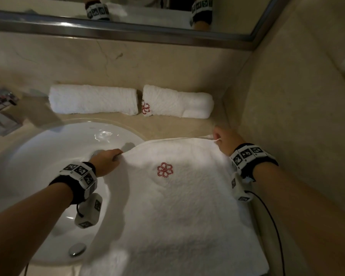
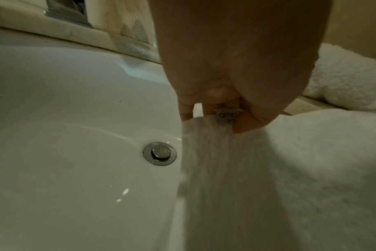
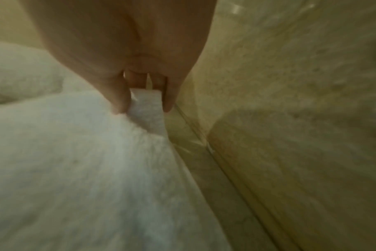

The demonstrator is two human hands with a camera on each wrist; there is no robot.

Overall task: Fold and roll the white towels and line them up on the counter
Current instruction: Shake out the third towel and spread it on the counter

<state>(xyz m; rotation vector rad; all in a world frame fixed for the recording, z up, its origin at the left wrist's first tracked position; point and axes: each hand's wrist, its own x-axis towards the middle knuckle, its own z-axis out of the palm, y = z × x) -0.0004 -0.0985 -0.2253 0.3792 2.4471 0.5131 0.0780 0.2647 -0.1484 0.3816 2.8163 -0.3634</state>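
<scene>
White oval ceramic sink (image 1: 48, 152) at left; L hand (image 1: 108, 161) over it, grip pinching far-left corner of the flat white terry towel w/ red flower logo (image 1: 177, 206). Towel lies on beige stone tabletop (image 1: 167, 126), partly over sink rim. R hand (image 1: 225, 141) pinches far-right corner by the wall. Behind: two rolled white towels (image 1: 94, 99) (image 1: 177, 102) end to end.

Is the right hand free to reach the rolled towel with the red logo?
Probably not yet: the right hand pinches the flat towel's far corner. Bare counter lies between, nothing blocks.
</scene>
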